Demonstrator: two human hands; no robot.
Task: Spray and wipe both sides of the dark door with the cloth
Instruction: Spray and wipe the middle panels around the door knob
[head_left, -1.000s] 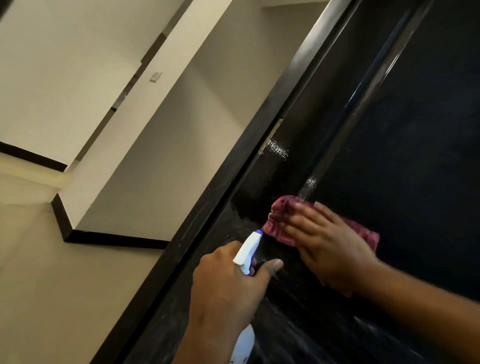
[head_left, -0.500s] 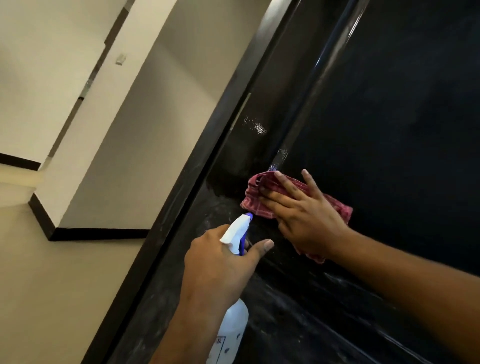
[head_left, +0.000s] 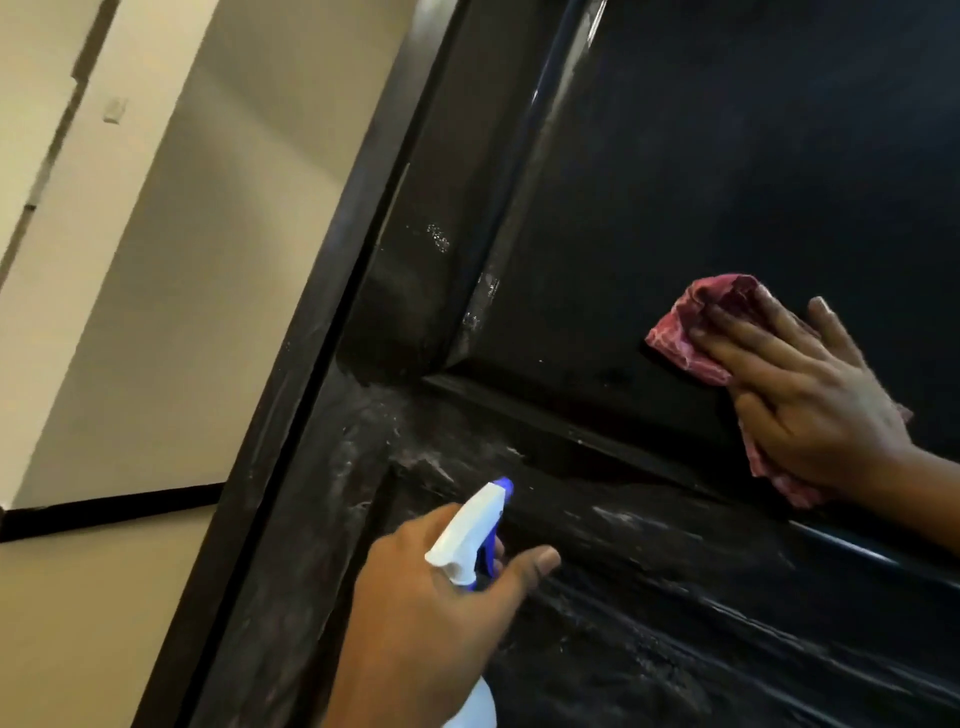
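Dark door (head_left: 727, 156) was panelled and glossy, with whitish streaks on the rail just ahead of the left fingers. Cream wall (head_left: 208, 286) and black skirting (head_left: 114, 506) lay beyond the frame. Left hand (head_left: 431, 613) gripped the spray bottle (head_left: 470, 530), fingers curled round its neck; contents not discernible. Right hand (head_left: 810, 395) pressed the red cloth (head_left: 691, 322) to the panel under straight, spread fingers.

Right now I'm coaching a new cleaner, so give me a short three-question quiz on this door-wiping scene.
1. True or false: the right hand presses the pink cloth against the dark door with straight fingers.
2. Which hand grips the spray bottle? A left, B right.
3. Fill in: the spray bottle's nozzle tip is ___.
Key: 1 true; 2 A, the left hand; 3 blue.
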